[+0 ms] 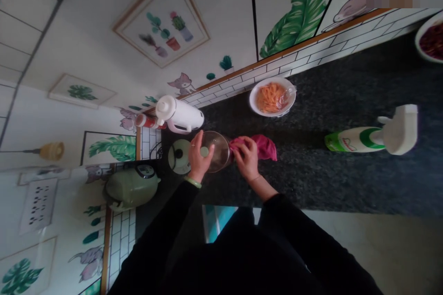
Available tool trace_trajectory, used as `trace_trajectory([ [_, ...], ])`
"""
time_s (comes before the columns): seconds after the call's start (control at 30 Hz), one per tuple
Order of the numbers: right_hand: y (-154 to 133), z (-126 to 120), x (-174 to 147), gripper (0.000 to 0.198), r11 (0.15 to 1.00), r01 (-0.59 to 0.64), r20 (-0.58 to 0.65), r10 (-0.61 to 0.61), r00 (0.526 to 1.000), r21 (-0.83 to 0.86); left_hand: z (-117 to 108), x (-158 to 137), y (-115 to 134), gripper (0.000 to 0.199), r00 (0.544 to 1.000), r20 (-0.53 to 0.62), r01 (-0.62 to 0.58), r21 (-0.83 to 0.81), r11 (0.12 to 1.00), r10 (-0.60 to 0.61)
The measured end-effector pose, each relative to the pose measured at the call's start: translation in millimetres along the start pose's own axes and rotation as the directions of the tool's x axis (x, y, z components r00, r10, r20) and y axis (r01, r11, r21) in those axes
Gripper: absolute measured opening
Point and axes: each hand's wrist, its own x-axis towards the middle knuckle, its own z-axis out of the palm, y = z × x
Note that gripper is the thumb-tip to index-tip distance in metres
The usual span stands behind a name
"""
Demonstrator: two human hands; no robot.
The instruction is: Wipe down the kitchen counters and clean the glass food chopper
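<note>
My left hand point(200, 156) grips a round, clear glass lid point(218, 159), its thumb and fingers around the pale knob. A ring and a light green bangle show on that hand and wrist. Pinched in my right hand point(247, 157) is a crumpled dark pink cloth point(266, 147), which meets the lid's right rim. Part of the cloth hangs out to the right over the dark counter. Just left of the lid stands a pale round appliance point(176, 156) with a black knob on top, partly behind my left hand.
A white kettle point(183, 115) and a red-capped container point(147, 121) stand by the wall. A green rice cooker point(133, 186) is at left. Along the speckled black counter point(304, 179) are a bowl of orange shreds point(272, 97), a green-white spray bottle point(372, 138) and another bowl point(419, 41).
</note>
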Motion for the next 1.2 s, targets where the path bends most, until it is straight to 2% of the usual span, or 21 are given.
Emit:
trace_trajectory([
  [0.13, 12.4, 3.8, 0.3, 0.025, 0.963, -0.143, -0.111, 0.171, 0.979, 0.228, 0.2, -0.2, 0.2, 0.063, 1.000, 0.005, 0.004, 0.028, 1.000, -0.004],
  [0.27, 33.8, -0.9, 2.3, 0.040, 0.828, -0.381, -0.053, 0.440, 0.897, 0.411, -0.2, 0.3, 0.4, 0.063, 1.000, -0.005, -0.008, 0.013, 1.000, 0.008],
  [0.33, 34.7, -2.7, 5.2, 0.043, 0.796, -0.423, -0.036, 0.484, 0.874, 0.434, -0.6, 0.9, 1.0, 0.062, 1.000, -0.005, -0.010, 0.006, 1.000, 0.010],
  [0.4, 24.7, -2.5, 9.0, 0.036, 0.844, -0.351, -0.028, 0.396, 0.918, 0.404, -1.0, 1.6, 2.0, 0.062, 1.000, 0.006, -0.005, 0.013, 1.000, 0.005],
  [0.47, 8.1, -1.4, 12.0, 0.026, 0.929, -0.207, 0.006, 0.216, 0.976, 0.307, -1.1, 1.8, 2.9, 0.062, 1.000, 0.013, -0.001, 0.024, 1.000, 0.001],
  [0.5, -0.4, -1.2, 12.2, 0.024, 0.961, -0.132, 0.034, 0.127, 0.991, 0.244, -1.1, 1.8, 3.2, 0.062, 1.000, 0.012, 0.001, 0.024, 1.000, -0.001],
  [0.57, -13.4, -2.1, 7.8, 0.025, 0.992, -0.012, 0.080, 0.002, 0.997, 0.124, -0.8, 1.4, 3.5, 0.062, 1.000, 0.002, 0.000, 0.014, 1.000, 0.000],
  [0.63, -19.3, -4.9, -2.2, 0.031, 0.998, 0.051, 0.100, -0.055, 0.994, 0.036, -0.6, 0.8, 3.0, 0.063, 1.000, -0.005, 0.000, 0.003, 1.000, 0.000],
  [0.77, -17.2, -8.2, -12.5, 0.042, 0.990, 0.102, 0.121, -0.091, 0.988, -0.096, -0.3, 0.7, -0.5, 0.064, 1.000, -0.003, -0.018, -0.013, 1.000, 0.018],
  [0.87, -14.1, -4.6, 5.3, 0.037, 0.981, 0.109, 0.191, -0.078, 0.978, -0.157, 0.2, 1.2, -3.5, 0.065, 0.999, -0.001, -0.043, -0.034, 0.998, 0.043],
  [0.97, -15.8, -2.9, 14.6, 0.036, 0.984, 0.103, 0.247, -0.065, 0.967, -0.144, 1.4, 1.0, -4.3, 0.065, 0.999, -0.025, -0.042, -0.042, 0.998, 0.041],
  [1.13, -20.2, -6.9, -18.8, 0.048, 0.989, 0.096, 0.177, -0.075, 0.981, -0.111, 1.7, 0.2, -3.2, 0.063, 0.998, -0.047, -0.053, -0.049, 0.997, 0.050],
  [1.2, -17.7, -4.3, -17.4, 0.047, 0.990, 0.083, 0.168, -0.063, 0.984, -0.112, 1.1, 0.5, -3.3, 0.061, 0.998, -0.036, -0.061, -0.041, 0.997, 0.060],
])
